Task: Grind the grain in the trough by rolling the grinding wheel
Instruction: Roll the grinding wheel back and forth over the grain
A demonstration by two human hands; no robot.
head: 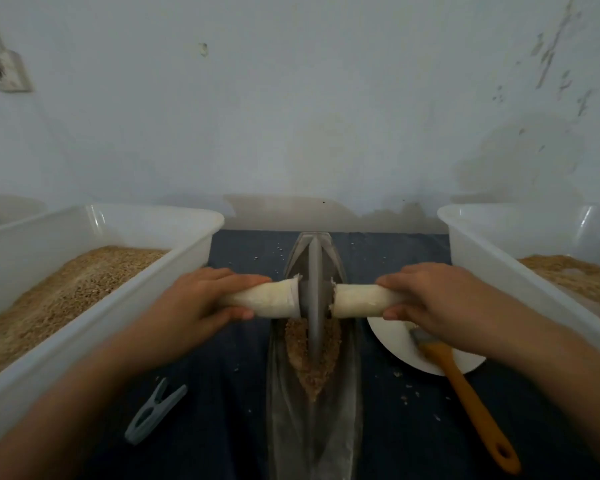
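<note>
Left hand (pixel 201 299): fingers curled round the cloth-wrapped left handle (pixel 267 301).
Right hand (pixel 426 299): fingers wrapped round the right handle (pixel 359 301).
Grinding wheel (pixel 315 289): upright in the metal trough (pixel 314 410), centre.
Grain (pixel 310 355): in the trough, 6 o'clock of the wheel.
Brush (pixel 465 393): 4 o'clock, bristle end on a white plate (pixel 395 344).

A white plastic tub (pixel 94 282) sits at the left, heaped with tan grain-like stuff, and a second white tub (pixel 499 258) at the right holds a shallower layer of the same. A grey clothes peg (pixel 155 412) lies on the dark blue cloth (pixel 222 393) (which is dotted with stray crumbs). A white plate (pixel 395 341) carries an orange-handled brush (pixel 471 400). Behind, a scuffed pale wall (pixel 291 98) bears a socket (pixel 9 71).
</note>
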